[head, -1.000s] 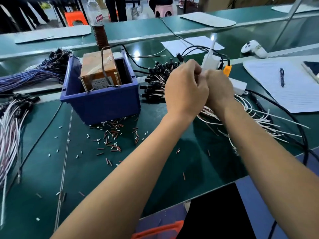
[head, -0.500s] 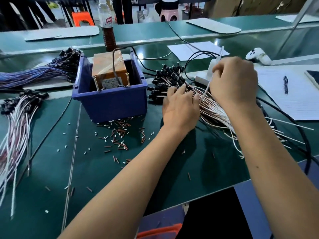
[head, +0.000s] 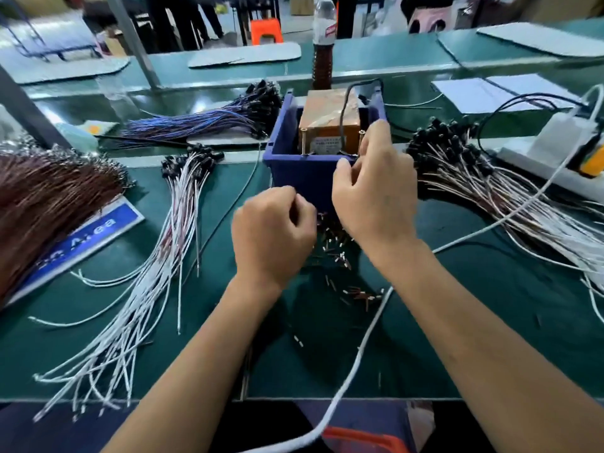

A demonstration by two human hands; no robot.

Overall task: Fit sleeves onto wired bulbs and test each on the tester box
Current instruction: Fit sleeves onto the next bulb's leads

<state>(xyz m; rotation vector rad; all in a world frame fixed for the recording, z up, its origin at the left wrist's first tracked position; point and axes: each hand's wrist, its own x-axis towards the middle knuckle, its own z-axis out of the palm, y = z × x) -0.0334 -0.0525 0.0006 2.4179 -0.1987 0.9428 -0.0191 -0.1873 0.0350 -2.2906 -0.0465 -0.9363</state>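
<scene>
A thick white cord [head: 356, 364] runs up the near edge of the green table [head: 490, 322], passing under the right forearm toward the power strip [head: 539, 158] at far right. Just beyond it, small loose sleeves [head: 340, 256] lie scattered on the mat between the two wrists. The left hand [head: 274, 233] hovers over them with its fingers curled tight — whether it pinches a sleeve or nothing I cannot tell, since the fingertips are turned away. The right hand [head: 376, 191] is raised at the front wall of the blue bin [head: 287, 165], thumb and fingers curled as if pinching something thin at the tester box [head: 327, 125], though the motion blur hides what. Bundles of wired bulbs flank the bin: a white-wired bundle [head: 170, 240] to the left, another wired bundle [head: 483, 184] to the right — and a blue-wired bundle [head: 202, 119] farther back. Behind the bin stands a bottle [head: 323, 44].
</scene>
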